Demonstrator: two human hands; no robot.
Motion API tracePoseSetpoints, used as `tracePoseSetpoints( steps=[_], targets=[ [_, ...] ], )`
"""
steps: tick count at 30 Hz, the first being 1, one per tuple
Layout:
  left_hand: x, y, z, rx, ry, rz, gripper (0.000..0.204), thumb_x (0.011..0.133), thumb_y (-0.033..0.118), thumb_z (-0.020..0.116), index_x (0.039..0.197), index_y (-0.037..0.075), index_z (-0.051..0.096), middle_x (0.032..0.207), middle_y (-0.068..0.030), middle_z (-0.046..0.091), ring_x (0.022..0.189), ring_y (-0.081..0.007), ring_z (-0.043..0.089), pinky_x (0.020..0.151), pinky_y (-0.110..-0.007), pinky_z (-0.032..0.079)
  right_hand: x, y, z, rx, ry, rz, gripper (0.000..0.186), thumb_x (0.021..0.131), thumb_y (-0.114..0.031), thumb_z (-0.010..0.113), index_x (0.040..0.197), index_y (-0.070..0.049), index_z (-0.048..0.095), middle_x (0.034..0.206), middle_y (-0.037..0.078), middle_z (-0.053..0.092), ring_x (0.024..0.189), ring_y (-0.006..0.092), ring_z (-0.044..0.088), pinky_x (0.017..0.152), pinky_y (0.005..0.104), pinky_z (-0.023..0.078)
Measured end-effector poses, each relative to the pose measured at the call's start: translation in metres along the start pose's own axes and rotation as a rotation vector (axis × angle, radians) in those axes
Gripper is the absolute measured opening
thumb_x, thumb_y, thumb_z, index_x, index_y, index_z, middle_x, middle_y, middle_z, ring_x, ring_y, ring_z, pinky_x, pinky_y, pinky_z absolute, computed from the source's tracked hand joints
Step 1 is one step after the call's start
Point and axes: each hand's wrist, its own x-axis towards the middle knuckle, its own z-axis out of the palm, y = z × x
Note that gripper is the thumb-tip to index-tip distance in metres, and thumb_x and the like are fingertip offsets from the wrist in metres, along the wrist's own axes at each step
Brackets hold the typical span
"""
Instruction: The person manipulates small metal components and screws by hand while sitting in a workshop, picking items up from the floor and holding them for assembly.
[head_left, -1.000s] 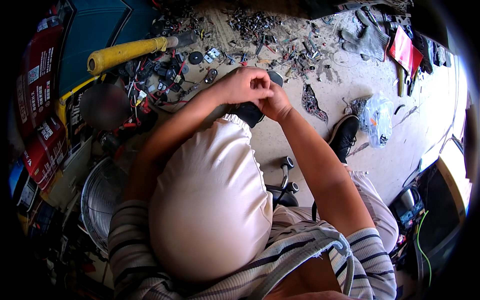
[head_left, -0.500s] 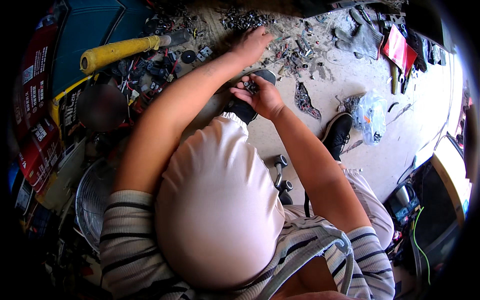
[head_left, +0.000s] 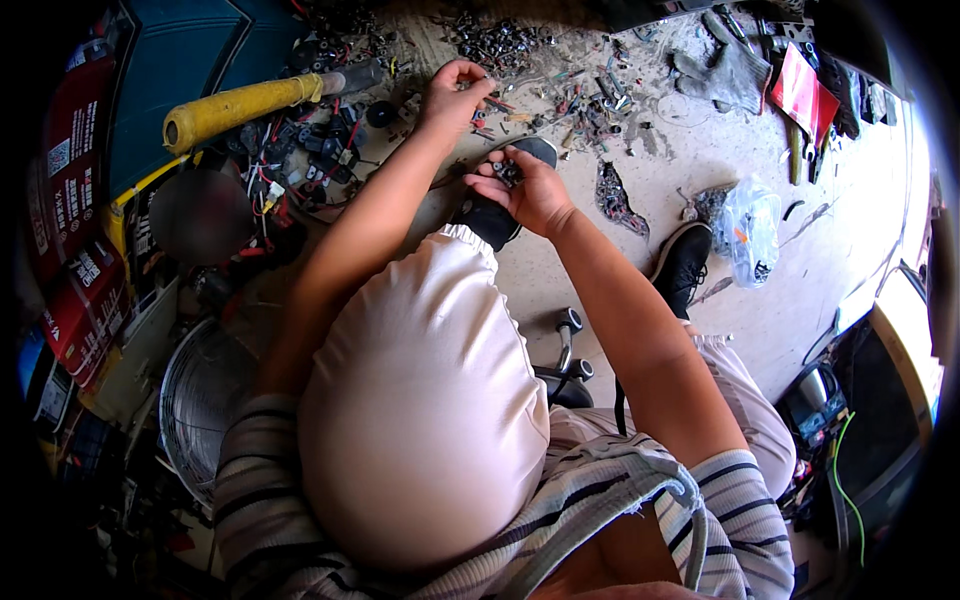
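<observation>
Though pinched, left hand (head_left: 460, 98) with contents unclear, small dark parts (head_left: 508, 174) within cupped right hand (head_left: 537, 188).

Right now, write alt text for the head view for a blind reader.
A person's cupped right hand holds small dark parts over a black shoe; the left hand, fingers curled, is near loose hardware scattered across the pale floor.

Floor (head_left: 770, 320): pale, stained | small metal parts (head_left: 495, 45), heaped (some strewn wider) | grey glove (head_left: 728, 80) | clear plastic bag (head_left: 752, 225)
</observation>
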Motion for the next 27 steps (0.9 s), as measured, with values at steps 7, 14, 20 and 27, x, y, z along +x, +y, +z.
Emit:
tracePoseSetpoints(
  steps=[7,14,20,27],
  targets=[
    [-0.017,-0.003,-0.012,-0.482,-0.071,-0.246,0.013,0.080,0.008,0.067,0.090,0.008,0.058,0.076,0.0008,0.056,0.060,-0.0080,0.050,0.052,-0.022,0.042,-0.001,-0.001,0.002,0.007,0.005,0.011,0.027,0.096,-0.022,0.036,0.095,0.003,0.048,0.091,0.020,0.058,0.091,0.0424,0.061,0.080,0.0417,0.055],
    [-0.026,-0.010,-0.008,-0.758,-0.182,-0.468,0.011,0.085,0.017,0.064,0.089,0.008,0.060,0.078,-0.0012,0.057,0.062,-0.0081,0.050,0.052,-0.021,0.039,-0.001,0.000,0.003,-0.034,0.022,-0.001,0.027,0.096,-0.022,0.036,0.096,0.001,0.049,0.093,0.020,0.058,0.089,0.0383,0.062,0.078,0.0402,0.056],
    [-0.032,-0.008,-0.008,-0.857,-0.209,-0.588,0.020,0.086,0.022,0.064,0.086,0.004,0.057,0.076,-0.0018,0.057,0.061,-0.0077,0.050,0.052,-0.020,0.039,-0.002,0.001,0.003,-0.061,0.032,0.000,0.028,0.096,-0.025,0.035,0.099,-0.001,0.049,0.095,0.017,0.059,0.090,0.0330,0.062,0.081,0.0372,0.055],
    [-0.033,-0.012,-0.015,-0.912,-0.239,-0.605,0.015,0.088,0.019,0.060,0.091,0.005,0.056,0.078,-0.0039,0.059,0.062,-0.0084,0.051,0.053,-0.020,0.041,-0.002,0.000,0.003,-0.054,0.026,-0.001,0.028,0.096,-0.024,0.036,0.099,0.000,0.049,0.095,0.018,0.059,0.086,0.0325,0.063,0.079,0.0377,0.055]
  ],
)
